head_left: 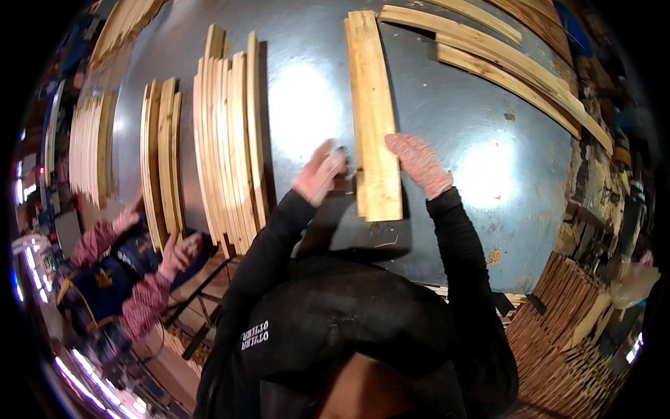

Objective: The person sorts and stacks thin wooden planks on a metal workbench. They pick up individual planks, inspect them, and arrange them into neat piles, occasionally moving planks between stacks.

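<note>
Two pale wooden boards (pixel 375 119) lie lengthwise in front of me, one overlapping the other, on a grey metal table (pixel 453 251). My right hand (pixel 421 166), in a speckled pink glove, rests its outstretched fingers against the right edge of the upper board. Left of the boards and apart from them is my left hand (pixel 321 174), also gloved. Its fingers are curled around a small whitish thing, which is blurred and too small to name.
Several wooden strips (pixel 230 133) stand in rows to the left, with another group (pixel 162 153) beyond. Long strips (pixel 509 63) lie at the far right. At the left a co-worker's hands (pixel 180 255) are near the strips. Stacked wood (pixel 551 328) sits beside the table at lower right.
</note>
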Demonstrator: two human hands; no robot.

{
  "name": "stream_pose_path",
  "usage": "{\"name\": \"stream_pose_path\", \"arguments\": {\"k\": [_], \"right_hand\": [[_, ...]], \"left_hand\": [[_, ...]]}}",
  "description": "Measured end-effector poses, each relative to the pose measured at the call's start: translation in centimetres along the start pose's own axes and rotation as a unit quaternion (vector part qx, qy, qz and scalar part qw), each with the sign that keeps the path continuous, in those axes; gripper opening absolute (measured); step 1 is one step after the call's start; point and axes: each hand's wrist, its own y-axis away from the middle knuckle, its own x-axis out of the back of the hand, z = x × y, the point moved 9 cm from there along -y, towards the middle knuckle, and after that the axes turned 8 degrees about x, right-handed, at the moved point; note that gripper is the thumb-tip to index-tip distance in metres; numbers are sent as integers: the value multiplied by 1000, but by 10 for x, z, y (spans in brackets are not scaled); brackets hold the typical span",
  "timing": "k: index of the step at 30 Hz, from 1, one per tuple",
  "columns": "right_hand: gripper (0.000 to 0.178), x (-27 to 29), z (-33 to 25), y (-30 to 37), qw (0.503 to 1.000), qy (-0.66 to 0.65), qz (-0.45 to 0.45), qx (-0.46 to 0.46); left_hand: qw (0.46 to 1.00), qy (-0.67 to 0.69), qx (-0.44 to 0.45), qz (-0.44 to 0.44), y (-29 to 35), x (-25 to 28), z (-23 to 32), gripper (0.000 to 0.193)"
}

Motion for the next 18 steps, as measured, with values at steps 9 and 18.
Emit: {"name": "stream_pose_path", "arguments": {"k": [9,18], "right_hand": [[105,-94,-56,-10,949,217,-101,-204],[100,-139,-55,-16,926,-235,10,-295]], "left_hand": [[967,-194,-65,152,17,46,2,45],[843,-462,35,273,55,84,-9,49]]}}
